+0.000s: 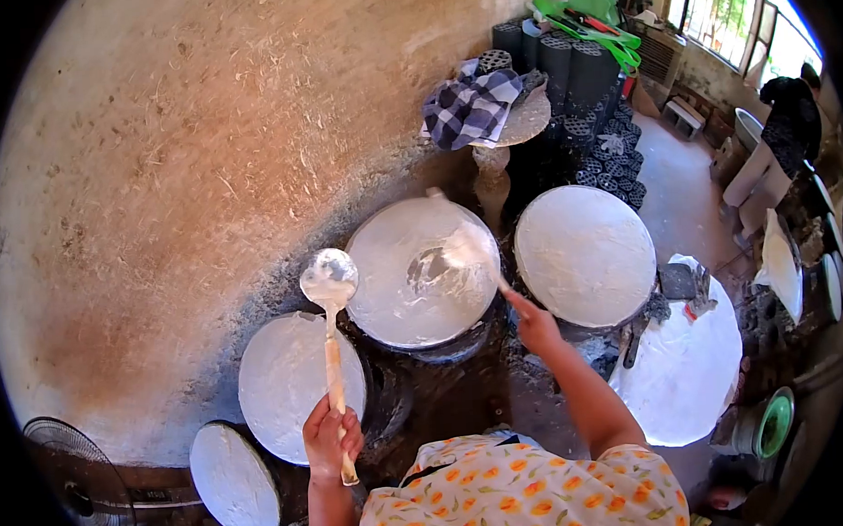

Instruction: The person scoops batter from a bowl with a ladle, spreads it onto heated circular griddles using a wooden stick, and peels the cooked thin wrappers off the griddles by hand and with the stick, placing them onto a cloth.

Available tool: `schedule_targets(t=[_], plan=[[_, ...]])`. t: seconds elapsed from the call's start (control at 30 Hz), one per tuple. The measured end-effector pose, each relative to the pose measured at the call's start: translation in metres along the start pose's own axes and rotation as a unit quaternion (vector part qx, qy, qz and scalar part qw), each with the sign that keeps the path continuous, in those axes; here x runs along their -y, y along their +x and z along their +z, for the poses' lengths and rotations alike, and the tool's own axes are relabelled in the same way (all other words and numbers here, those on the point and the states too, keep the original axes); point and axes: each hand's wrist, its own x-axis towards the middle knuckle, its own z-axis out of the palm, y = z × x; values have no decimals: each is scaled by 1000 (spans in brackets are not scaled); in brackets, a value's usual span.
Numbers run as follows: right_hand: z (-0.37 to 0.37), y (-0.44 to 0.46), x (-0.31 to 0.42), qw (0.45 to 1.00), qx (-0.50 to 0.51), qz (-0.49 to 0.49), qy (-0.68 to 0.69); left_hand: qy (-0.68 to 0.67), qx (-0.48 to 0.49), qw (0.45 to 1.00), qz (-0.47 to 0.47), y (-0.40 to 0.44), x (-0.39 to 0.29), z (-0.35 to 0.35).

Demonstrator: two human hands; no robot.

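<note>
My left hand [333, 440] is closed round the wooden handle of a ladle [330, 277], raised with its bowl up and coated in white batter. My right hand [534, 322] grips the handle of a brush-like spreader [469, 246], its pale head blurred. That head lies over the middle round griddle [383, 298], which is covered in white batter except for a dark patch near its centre. To the right is another white-coated round griddle [586, 256]. A third one [300, 386] sits beneath the ladle handle at the left, partly hidden by it.
A smaller white disc [233, 481] leans at lower left, by a fan [78, 485]. A white round surface [690, 383] with tools on it is at right. Stacked coal briquettes [568, 69] and a checked cloth [471, 108] stand behind. Another person [792, 120] is at far right.
</note>
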Motion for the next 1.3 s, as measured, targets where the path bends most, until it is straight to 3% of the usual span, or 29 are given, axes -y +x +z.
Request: schedule_targets(t=[0.03, 0.17, 0.23, 0.33, 0.4, 0.43, 0.5, 0.53, 0.57, 0.63, 0.77, 0.83, 0.93, 1.0, 1.13, 1.2, 1.3], plan=[[-11, -2, 3, 998, -12, 62, -25, -1, 2, 1000, 0, -1, 0, -1], [7, -24, 8, 994, 61, 71, -47, 18, 21, 1000, 4, 2, 2, -2], [32, -31, 5, 995, 90, 9, -29, 9, 37, 999, -4, 8, 5, 3], [33, -31, 20, 986, 138, 59, -74, 10, 52, 998, -32, 17, 11, 6], [24, -34, -2, 997, 49, -54, -22, 22, 54, 998, -31, 14, 6, 8], [20, -39, -7, 997, 49, -57, -24, 32, 53, 998, -32, 13, 3, 9], [10, -49, -13, 997, -57, -44, -7, 33, 55, 998, -26, 12, 3, 6], [1, -54, 24, 975, 90, 200, -47, 43, 58, 997, -23, 12, 3, 5], [19, -60, 25, 974, 90, 200, -49, 41, 58, 997, -24, 12, 4, 4], [54, -73, 26, 995, 85, 8, 53, 75, 44, 995, -38, 19, 10, 1], [47, -48, 44, 978, 195, 69, -9, 82, 48, 994, -48, 29, 14, 2], [38, -17, 1, 997, 77, -15, -17, 143, 52, 988, -39, 34, 11, 4], [20, 14, -17, 999, -1, 18, 38, 159, 54, 985, -45, 44, 12, 5], [28, 28, -39, 995, 61, -19, 75, 172, 57, 982, -45, 57, 11, 6], [13, -25, 22, 988, 153, -12, 21, 222, 55, 973, -35, 85, 14, 2], [-2, -49, 42, 965, 254, 53, -40, 247, 45, 968, -22, 96, 11, 6], [-21, -69, 35, 972, 216, 86, -31, 271, 6, 962, -18, 102, 12, 16]])
